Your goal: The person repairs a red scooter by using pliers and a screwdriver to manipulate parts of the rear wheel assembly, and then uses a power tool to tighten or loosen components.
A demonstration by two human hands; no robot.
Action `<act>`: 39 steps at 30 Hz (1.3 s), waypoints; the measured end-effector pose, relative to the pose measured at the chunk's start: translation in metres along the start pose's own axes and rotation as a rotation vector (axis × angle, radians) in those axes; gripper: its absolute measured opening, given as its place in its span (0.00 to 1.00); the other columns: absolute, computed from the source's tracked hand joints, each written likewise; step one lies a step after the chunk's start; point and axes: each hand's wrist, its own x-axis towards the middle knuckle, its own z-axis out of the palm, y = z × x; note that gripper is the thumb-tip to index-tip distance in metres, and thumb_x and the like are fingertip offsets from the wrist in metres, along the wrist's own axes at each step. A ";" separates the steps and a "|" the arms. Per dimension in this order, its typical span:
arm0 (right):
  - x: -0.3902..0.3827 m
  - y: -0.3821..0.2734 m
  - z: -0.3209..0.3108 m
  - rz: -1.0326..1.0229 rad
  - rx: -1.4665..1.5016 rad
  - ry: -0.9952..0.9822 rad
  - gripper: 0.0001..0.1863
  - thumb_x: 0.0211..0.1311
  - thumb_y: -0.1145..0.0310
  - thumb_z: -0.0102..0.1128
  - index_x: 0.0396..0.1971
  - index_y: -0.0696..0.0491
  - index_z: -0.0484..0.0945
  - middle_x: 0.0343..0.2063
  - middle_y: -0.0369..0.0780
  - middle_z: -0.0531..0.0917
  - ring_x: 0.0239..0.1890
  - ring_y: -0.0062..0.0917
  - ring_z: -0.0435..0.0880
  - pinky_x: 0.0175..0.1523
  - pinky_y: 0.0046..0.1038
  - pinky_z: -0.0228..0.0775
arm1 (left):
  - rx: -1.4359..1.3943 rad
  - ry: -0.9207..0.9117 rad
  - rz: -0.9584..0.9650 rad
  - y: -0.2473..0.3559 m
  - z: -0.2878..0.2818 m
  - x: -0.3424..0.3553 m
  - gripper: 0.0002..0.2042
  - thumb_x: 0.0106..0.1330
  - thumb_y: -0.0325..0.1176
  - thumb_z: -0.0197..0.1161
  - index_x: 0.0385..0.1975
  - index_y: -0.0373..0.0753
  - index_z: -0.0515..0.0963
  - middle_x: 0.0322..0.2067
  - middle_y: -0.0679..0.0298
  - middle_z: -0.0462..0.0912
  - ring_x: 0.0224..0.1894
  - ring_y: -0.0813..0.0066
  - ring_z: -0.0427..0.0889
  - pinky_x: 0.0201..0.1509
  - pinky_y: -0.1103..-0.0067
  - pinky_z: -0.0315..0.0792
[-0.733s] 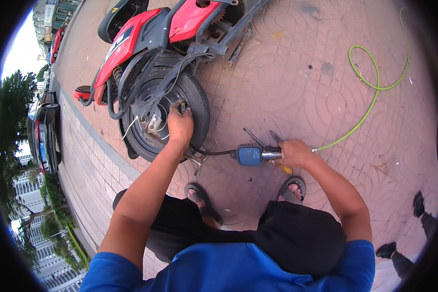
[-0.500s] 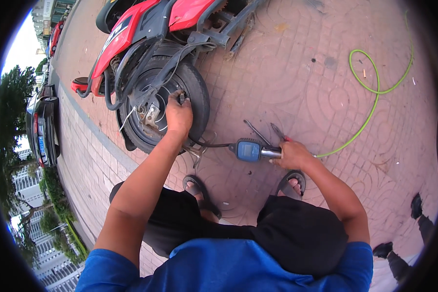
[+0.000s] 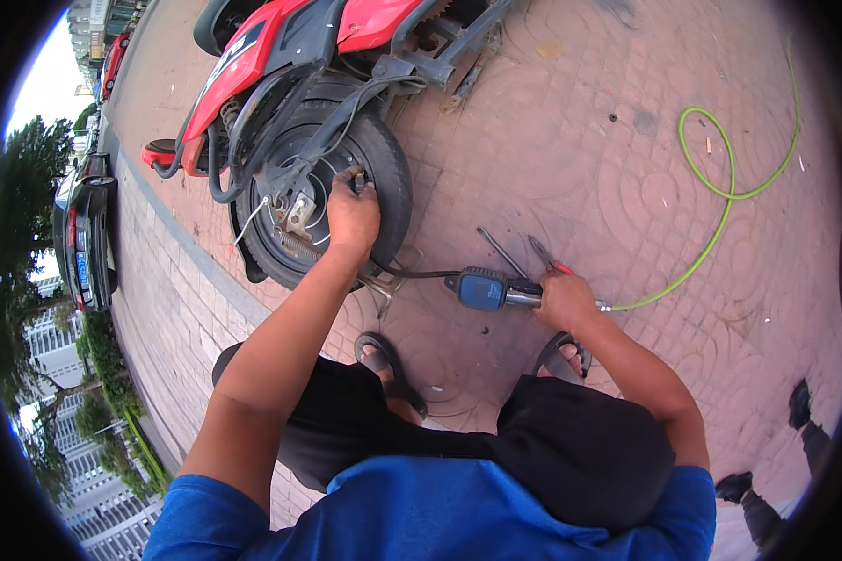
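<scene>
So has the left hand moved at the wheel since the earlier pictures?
No, not noticeably: judged against the metal bracket at the hub, the left hand keeps about the same place at the wheel.

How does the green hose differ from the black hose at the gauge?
The green hose looks longer than the black hose. The green hose loops over the paving; the black hose runs unlooped from the gauge toward the wheel. Both are thin and curved.
</scene>
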 end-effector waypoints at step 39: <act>0.002 0.004 0.030 0.034 -0.014 0.205 0.12 0.53 0.63 0.65 0.33 0.54 0.88 0.34 0.50 0.91 0.40 0.43 0.92 0.49 0.41 0.84 | 0.077 -0.004 -0.040 0.028 -0.004 -0.010 0.19 0.73 0.29 0.62 0.61 0.32 0.75 0.50 0.37 0.86 0.55 0.42 0.85 0.62 0.64 0.76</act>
